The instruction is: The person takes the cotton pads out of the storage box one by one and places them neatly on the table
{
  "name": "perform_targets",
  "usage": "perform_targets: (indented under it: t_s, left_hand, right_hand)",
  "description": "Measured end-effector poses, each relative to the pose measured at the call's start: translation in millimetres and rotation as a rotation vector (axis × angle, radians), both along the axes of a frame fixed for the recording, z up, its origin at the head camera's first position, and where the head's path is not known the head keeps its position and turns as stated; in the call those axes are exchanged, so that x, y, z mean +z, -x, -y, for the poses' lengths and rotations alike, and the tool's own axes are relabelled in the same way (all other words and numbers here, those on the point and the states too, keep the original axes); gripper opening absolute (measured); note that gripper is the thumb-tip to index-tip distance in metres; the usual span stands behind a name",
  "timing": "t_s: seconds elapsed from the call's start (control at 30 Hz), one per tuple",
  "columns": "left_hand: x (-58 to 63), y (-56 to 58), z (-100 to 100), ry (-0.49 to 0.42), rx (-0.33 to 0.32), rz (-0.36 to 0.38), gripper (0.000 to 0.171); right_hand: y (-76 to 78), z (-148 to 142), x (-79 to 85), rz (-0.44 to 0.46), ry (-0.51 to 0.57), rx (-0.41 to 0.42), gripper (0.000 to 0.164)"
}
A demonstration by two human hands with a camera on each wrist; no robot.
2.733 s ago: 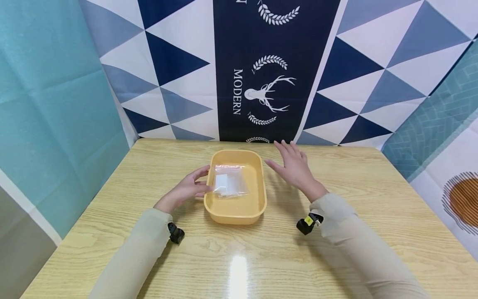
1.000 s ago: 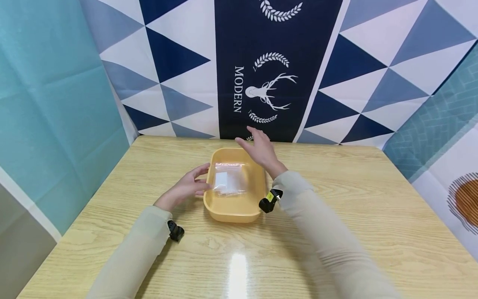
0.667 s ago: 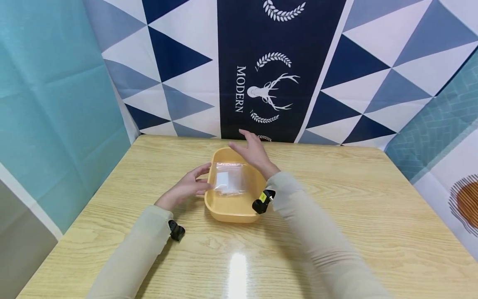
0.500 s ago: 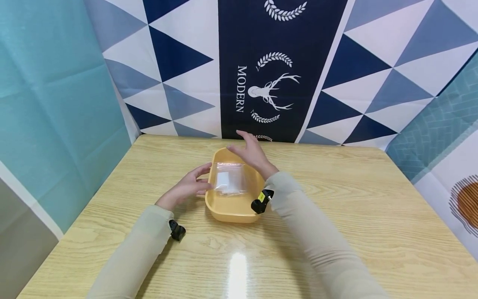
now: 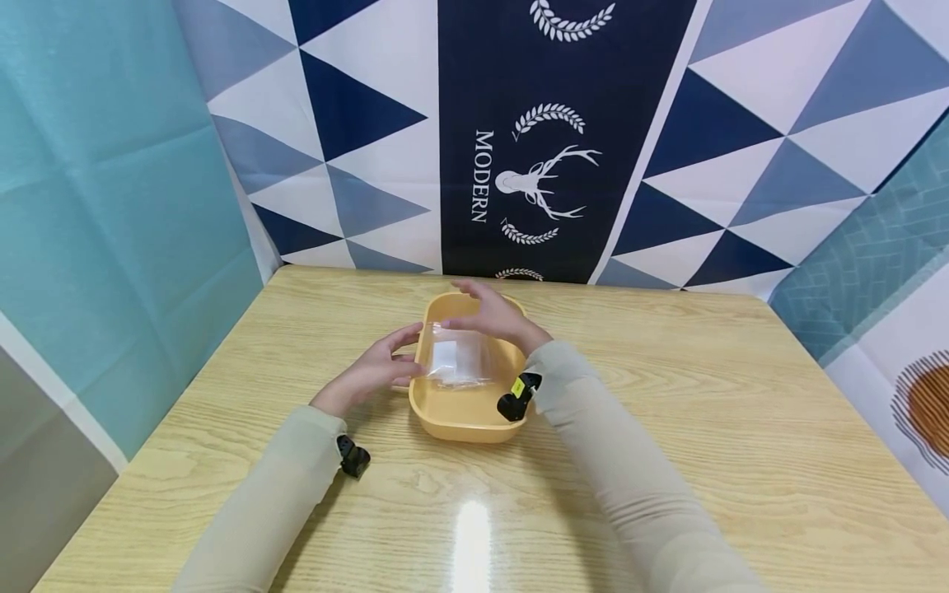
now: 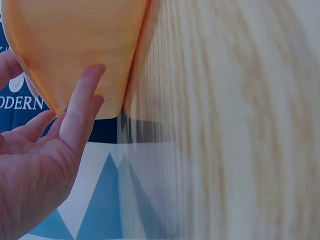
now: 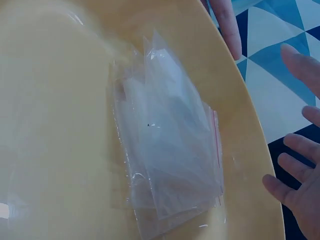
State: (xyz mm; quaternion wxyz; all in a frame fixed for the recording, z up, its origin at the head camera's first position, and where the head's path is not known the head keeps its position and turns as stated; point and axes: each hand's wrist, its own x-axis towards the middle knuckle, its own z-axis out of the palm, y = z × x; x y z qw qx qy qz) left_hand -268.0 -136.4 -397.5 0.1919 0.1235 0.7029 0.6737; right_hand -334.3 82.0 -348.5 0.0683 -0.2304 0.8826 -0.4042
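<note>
A yellow-orange plastic basin (image 5: 470, 416) stands on the wooden table. In it lies a small stack of clear zip bags (image 5: 473, 362), with a white patch showing and a pink-red line along the seal (image 7: 217, 145). My left hand (image 5: 371, 375) is at the basin's left side, fingers loosely spread. In the left wrist view some of its fingers (image 6: 80, 107) rest against the outer wall. Over the basin's far part hovers my right hand (image 5: 493, 317), fingers spread and lightly bent, just above the bags' seal end. In the right wrist view it appears apart from the bags.
Around the basin the wood-grain table (image 5: 667, 395) spreads to both sides and the front. Behind it hangs a patterned cloth (image 5: 371, 165) with triangles and a deer print. A teal cloth (image 5: 126, 206) covers the left side. Each sleeve carries a small black camera (image 5: 516, 399).
My right hand has moved from the basin's right side to above it, then dropped toward the bags. My left hand stays at the left wall. The view has shifted slightly.
</note>
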Motion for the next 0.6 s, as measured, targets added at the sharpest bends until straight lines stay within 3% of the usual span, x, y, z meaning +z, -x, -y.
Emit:
perform_targets:
  t_s: [0.6]
  left_hand:
    - [3.4,-1.3,0.2,0.01,0.001,0.0,0.078]
  right_hand:
    - [-5.8,9.3,-14.1,0.159,-0.105,0.104,0.095]
